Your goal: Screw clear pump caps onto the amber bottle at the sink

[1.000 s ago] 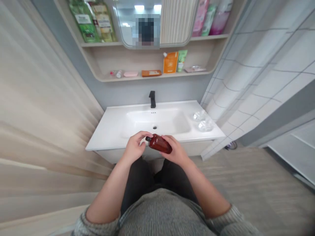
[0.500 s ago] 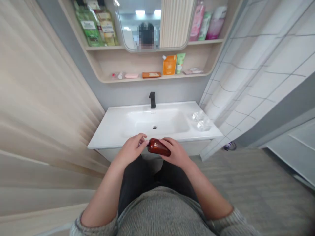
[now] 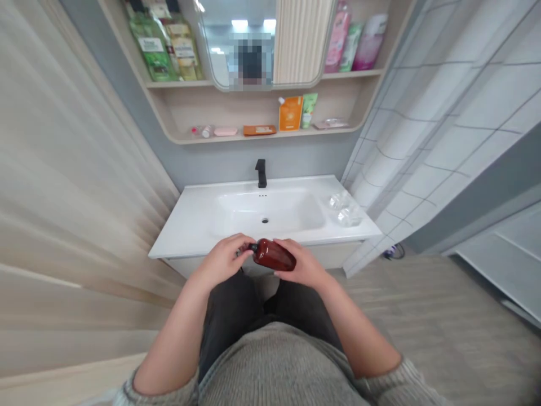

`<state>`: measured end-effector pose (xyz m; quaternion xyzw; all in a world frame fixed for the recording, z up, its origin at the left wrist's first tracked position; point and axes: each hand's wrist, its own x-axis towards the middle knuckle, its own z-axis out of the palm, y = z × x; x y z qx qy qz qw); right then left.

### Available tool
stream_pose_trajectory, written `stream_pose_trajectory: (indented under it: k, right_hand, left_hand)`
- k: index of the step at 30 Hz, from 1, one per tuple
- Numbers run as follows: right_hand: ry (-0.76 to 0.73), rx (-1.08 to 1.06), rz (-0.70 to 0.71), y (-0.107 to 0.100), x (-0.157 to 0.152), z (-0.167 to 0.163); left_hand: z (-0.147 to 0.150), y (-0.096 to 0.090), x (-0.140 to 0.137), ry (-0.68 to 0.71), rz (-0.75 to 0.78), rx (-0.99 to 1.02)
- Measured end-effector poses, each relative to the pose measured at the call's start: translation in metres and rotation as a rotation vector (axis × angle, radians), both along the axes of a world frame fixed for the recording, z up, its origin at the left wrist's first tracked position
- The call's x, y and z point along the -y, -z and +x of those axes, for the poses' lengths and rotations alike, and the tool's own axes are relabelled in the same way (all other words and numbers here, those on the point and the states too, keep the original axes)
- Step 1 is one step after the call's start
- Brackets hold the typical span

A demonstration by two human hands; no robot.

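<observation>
At the black top [image 3: 253,247] of a reddish-brown bottle [image 3: 274,255].
My right hand [image 3: 305,265] wraps its body, tilted just before the white counter [image 3: 181,225]; my left hand [image 3: 224,259] pinches the top. I judge this step to be handling the top; the next move calls for 1 hand steadying, 1 working.
</observation>
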<state>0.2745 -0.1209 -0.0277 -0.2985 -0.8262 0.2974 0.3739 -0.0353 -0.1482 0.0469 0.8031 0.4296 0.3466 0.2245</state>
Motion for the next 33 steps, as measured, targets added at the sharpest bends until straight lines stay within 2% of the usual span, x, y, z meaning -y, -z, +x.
stream_pose_trajectory:
  k: [3, 6, 9, 17, 19, 22, 25, 28, 30, 33]
  right_hand:
    - [-0.192, -0.106, -0.256, 0.0, -0.003, 0.009]
    - [-0.363, -0.186, -0.5, 0.002, -0.007, 0.017]
    - [-0.396, -0.213, -0.604, 0.007, -0.01, 0.019]
    - [-0.131, -0.002, -0.367, 0.022, -0.011, 0.0]
    - [-0.051, -0.029, -0.326, 0.027, -0.016, 0.001]
    - [0.147, -0.156, -0.32, 0.029, -0.036, 0.015]
    - [0.32, -0.266, -0.332, 0.021, -0.072, 0.039]
    - [0.417, -0.269, -0.216, 0.006, -0.12, 0.064]
    - [0.481, -0.245, -0.13, -0.002, -0.156, 0.079]
    - [0.675, -0.185, -0.072, -0.006, -0.213, 0.095]
  left_hand:
    - [-0.001, -0.005, 0.002, 0.092, 0.002, -0.017]
    - [0.002, -0.006, 0.003, 0.121, -0.004, -0.022]
    - [0.009, 0.001, -0.001, 0.095, 0.0, -0.013]
    - [0.032, 0.039, -0.016, 0.059, 0.031, 0.019]
    - [0.023, 0.049, -0.024, 0.015, 0.048, 0.035]
    - [-0.008, 0.07, -0.047, -0.117, 0.04, -0.008]
    - [-0.048, 0.099, -0.079, -0.327, 0.021, -0.191]
    - [-0.075, 0.128, -0.105, -0.483, 0.012, -0.36]
    - [-0.079, 0.142, -0.114, -0.55, -0.007, -0.422]
    - [-0.074, 0.153, -0.119, -0.63, -0.033, -0.469]
